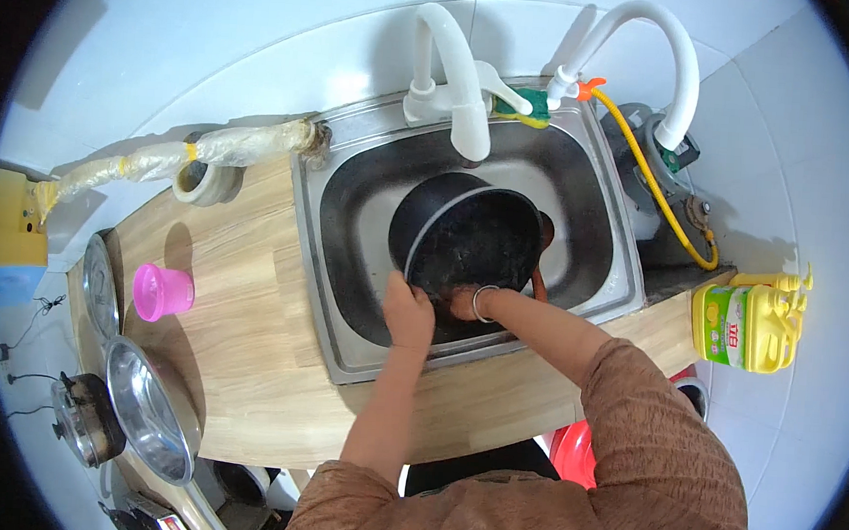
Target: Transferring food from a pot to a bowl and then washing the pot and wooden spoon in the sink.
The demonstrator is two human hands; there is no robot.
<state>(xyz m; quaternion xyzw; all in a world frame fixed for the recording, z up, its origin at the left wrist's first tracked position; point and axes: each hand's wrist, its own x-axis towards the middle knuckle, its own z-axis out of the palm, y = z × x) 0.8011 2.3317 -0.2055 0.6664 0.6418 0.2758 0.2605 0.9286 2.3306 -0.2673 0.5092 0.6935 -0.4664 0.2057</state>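
A black cooking pot is tilted inside the stainless steel sink, its opening facing me. My left hand is closed on the pot's near left rim. Inside the pot, against its lower wall, is my right hand, with a bracelet at the wrist; its fingers are partly hidden and I cannot tell whether they hold anything. Behind the pot's right side, a dark round object with a reddish-brown handle shows in part. A white faucet hangs over the pot, and a green and yellow sponge lies behind the sink.
A pink cup, a metal basin and a lid are on the left. Yellow detergent jugs stand at right. A second white spout, a yellow hose and a gas cylinder are at back right.
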